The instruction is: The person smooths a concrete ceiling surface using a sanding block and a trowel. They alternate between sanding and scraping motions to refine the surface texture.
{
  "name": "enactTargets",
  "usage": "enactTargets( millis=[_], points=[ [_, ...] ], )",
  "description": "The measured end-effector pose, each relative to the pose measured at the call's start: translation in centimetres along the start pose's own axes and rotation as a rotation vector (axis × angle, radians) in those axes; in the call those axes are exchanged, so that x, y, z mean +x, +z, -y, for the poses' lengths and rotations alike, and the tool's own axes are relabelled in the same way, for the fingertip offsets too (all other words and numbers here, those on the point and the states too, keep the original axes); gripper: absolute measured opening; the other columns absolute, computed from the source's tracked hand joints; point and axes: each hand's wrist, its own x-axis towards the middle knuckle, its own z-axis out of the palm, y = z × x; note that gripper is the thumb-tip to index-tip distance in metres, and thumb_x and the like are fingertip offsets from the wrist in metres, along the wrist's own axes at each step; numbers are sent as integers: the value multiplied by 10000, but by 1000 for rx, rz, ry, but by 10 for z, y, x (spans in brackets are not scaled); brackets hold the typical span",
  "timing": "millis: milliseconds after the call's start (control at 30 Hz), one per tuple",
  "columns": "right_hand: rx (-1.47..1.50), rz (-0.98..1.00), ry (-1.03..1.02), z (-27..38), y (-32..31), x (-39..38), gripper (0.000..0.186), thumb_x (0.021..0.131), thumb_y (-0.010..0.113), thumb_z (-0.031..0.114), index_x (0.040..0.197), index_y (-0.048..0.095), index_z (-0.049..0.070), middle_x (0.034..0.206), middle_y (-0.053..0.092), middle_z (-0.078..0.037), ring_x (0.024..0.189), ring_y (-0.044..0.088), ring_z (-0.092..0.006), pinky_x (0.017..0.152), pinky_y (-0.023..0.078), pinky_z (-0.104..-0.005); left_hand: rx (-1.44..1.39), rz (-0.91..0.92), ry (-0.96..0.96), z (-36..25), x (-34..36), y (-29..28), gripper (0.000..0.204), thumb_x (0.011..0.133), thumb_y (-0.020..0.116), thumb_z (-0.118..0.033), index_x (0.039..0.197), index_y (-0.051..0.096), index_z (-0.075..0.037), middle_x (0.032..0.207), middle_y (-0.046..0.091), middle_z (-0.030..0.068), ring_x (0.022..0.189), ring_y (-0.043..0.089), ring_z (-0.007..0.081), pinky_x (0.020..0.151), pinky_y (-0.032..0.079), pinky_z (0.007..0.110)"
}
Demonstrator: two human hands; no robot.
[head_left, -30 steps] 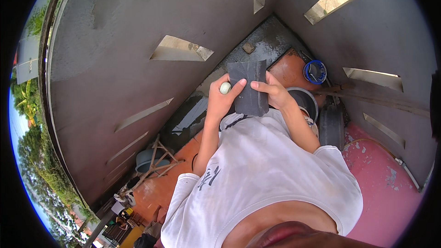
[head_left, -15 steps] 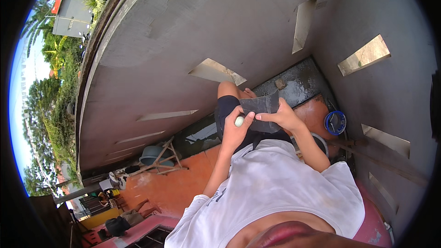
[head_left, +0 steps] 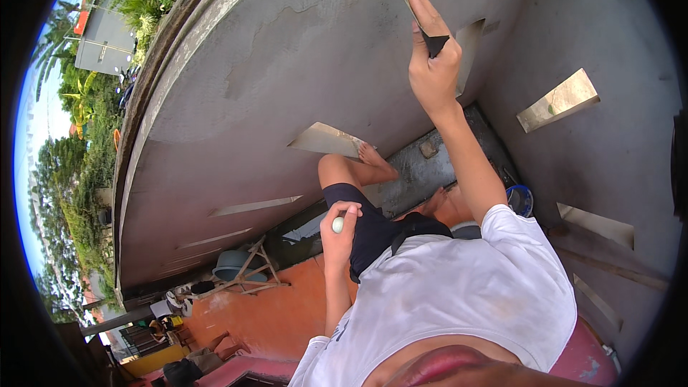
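Note:
My right hand (head_left: 438, 72) is raised to the upper part of the grey wall (head_left: 251, 129), its fingers stretched along a folded dark sheet (head_left: 436, 44) that looks like sandpaper. A paler side of the sheet shows beside the fingertips. Whether it touches the wall cannot be made out. Low over my left thigh, my left hand (head_left: 335, 245) is closed round something with a pale green, rounded end (head_left: 337, 225), like the butt of a handle. The rest of that thing is hidden in the fist.
Slanted openings (head_left: 559, 100) pierce both walls. A blue-rimmed bucket (head_left: 520, 201) stands right of my right arm. A small block (head_left: 428, 149) lies on the wet ledge. Left are a wooden stand (head_left: 251, 272) and a grey-blue basin (head_left: 233, 264). Another person (head_left: 204, 362) is at the lower left.
My right hand has risen from my lap to the wall with the dark sheet, which was spread between both hands and is now folded. My left hand has moved down and left.

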Motion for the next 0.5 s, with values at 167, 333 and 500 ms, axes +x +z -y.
enactTargets(
  millis=[167,333,500],
  points=[
    [-261,-159,-189,-13,36,54,735,770,434,-209,1438,597,53,1481,573,-188,1404,502,-416,1189,382,-490,9,36,36,11,13,4,187,1023,633,-137,1000,701,35,874,676,44,839,601,104,778,470,260],
    [-233,53,-243,8,92,-5,752,745,533,-225,1411,627,112,1534,555,-38,1505,391,-330,1223,311,-567,44,71,121,14,31,9,177,1029,617,-151,1022,707,1,873,679,26,580,474,19,507,356,199],
    [-392,-58,-272,-20,63,36,765,753,541,-209,1435,614,131,1546,541,-35,1501,392,-354,1222,291,-592,74,84,127,12,40,11,180,1031,625,-164,1035,710,-5,867,676,21,580,473,16,512,356,194]
  ],
)
